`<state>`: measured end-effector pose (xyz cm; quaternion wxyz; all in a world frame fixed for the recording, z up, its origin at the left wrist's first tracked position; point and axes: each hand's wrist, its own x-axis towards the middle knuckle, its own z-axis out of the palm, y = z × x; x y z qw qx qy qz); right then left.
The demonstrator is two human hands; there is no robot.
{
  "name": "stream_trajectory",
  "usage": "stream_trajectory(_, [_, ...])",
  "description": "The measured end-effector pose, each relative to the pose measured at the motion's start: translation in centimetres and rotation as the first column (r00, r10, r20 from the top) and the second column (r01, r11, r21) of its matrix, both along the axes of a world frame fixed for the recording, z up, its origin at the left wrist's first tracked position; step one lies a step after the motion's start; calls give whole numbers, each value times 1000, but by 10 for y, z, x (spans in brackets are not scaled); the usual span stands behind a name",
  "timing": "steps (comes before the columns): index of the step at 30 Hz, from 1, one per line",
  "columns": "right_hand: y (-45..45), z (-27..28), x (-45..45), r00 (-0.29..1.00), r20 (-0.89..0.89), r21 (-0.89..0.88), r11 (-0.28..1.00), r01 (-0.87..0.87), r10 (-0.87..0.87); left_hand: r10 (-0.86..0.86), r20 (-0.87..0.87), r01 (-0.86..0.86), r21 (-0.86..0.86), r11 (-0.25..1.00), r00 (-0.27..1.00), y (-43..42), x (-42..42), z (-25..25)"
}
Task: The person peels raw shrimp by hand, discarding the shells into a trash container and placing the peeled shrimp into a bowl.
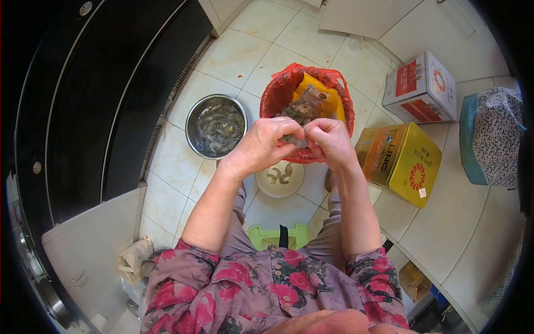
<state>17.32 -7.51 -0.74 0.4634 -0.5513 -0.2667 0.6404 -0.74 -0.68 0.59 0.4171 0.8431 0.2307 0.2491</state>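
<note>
Over the near rim of a bin lined with a red bag (271, 92), my left hand (266, 142) is closed around a greyish shrimp (296, 141). My right hand (331, 142) pinches at the shrimp's other end, its fingertips meeting those of the left. Inside the bin lie a yellow packet (318, 93) and brownish scraps (300, 111). To the left, a steel bowl (190, 127) holds many whole grey shrimp (219, 128). Below my hands, a white bowl (278, 191) on the floor contains several peeled shrimp (281, 175).
A green stool (297, 236) is beneath me on the tiled floor (222, 72). At right are a yellow tin (425, 158), a white and red carton (428, 89) and a speckled cloth cover (492, 136). Black drawer fronts (117, 72) line the left; plastic bags (133, 261) hang lower left.
</note>
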Motion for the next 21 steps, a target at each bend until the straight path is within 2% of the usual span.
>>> stream_trajectory(4, [2,0,-3,997,1,-19,997,81,-81,33,23,-32,-59,998,999,1,0,4])
stream_trajectory(6, [2,-1,-4,994,-2,-20,994,107,-107,99,-25,-102,-214,971,995,0,2,5])
stream_trajectory(10, [2,0,-3,975,-138,-20,985,173,-175,130,11,-121,-282,952,991,0,4,2])
stream_trajectory(13, [1,0,-2,971,-160,-12,984,178,-177,82,0,-80,-193,978,997,-3,7,3])
stream_trajectory(15, [0,-2,-2,974,-145,-12,984,176,-175,28,22,-29,53,998,999,-4,8,0])
stream_trajectory(18, [0,-7,-2,978,-128,-4,986,168,-167,73,-9,-72,123,990,997,-7,9,-5])
stream_trajectory(21, [2,-7,-4,974,-110,-30,980,198,-200,88,19,-89,104,991,996,-6,9,-7])
